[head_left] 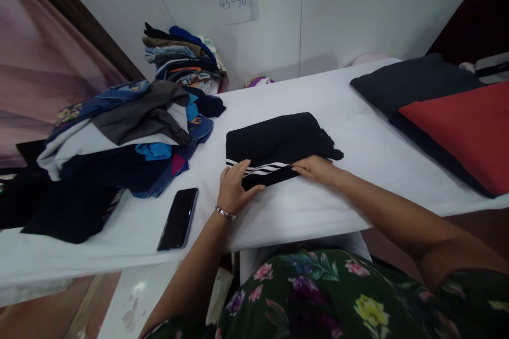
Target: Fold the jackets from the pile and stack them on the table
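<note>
A black garment (274,140) with white stripes lies folded into a bundle on the white-covered table. Its kind is hard to make out; the stripes run along the edge nearest me, and a loose black end sticks out on the right. My left hand (234,188) rests on its near left corner, fingers laid on the cloth and thumb spread apart. Along the near edge to the right, my right hand (314,168) has its fingers closed on the cloth by the striped fold.
Left of the garment is a loose heap of clothes (147,116), with a folded stack (181,61) behind it. A phone (178,220) lies near the front edge. Dark and red cloths (457,132) are at the right. A pale wall with paper signs (234,0) stands behind.
</note>
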### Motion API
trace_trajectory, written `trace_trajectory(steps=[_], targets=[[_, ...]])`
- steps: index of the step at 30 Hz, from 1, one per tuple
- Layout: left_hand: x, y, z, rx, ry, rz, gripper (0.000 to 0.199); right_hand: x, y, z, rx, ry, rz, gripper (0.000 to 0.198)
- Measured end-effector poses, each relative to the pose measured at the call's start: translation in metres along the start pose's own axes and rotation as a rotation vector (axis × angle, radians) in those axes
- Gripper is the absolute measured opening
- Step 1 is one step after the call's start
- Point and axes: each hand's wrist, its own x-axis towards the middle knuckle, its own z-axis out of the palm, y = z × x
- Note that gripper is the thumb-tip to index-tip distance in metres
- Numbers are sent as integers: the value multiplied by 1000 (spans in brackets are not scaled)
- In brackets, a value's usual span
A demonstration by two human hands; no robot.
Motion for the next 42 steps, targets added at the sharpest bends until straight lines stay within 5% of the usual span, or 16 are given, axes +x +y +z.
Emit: trace_trajectory(steps=[4, 8, 21, 24, 30, 38, 42], targets=[[-7, 8, -3, -46, 195, 107, 42, 7, 4, -5, 191, 35, 93, 30], [-15, 12, 1, -2, 175, 129, 8, 10, 4, -4, 286, 65, 162, 32], [-9, 0, 10, 224, 33, -176, 9, -16, 2, 4, -214, -91, 82, 48], [-10, 1, 9, 200, 44, -182, 10, -20, 4, 4, -318, -47, 27, 49], [-10, 0, 10, 180, 4, -169, 18, -14, 6, 0, -450, 260, 18, 41], [-10, 0, 9, 220, -52, -154, 28, 0, 10, 2, -570, 86, 198, 40], [-13, 6, 1, 261, 24, -63, 26, 3, 12, 2, -572, 54, 194, 44]])
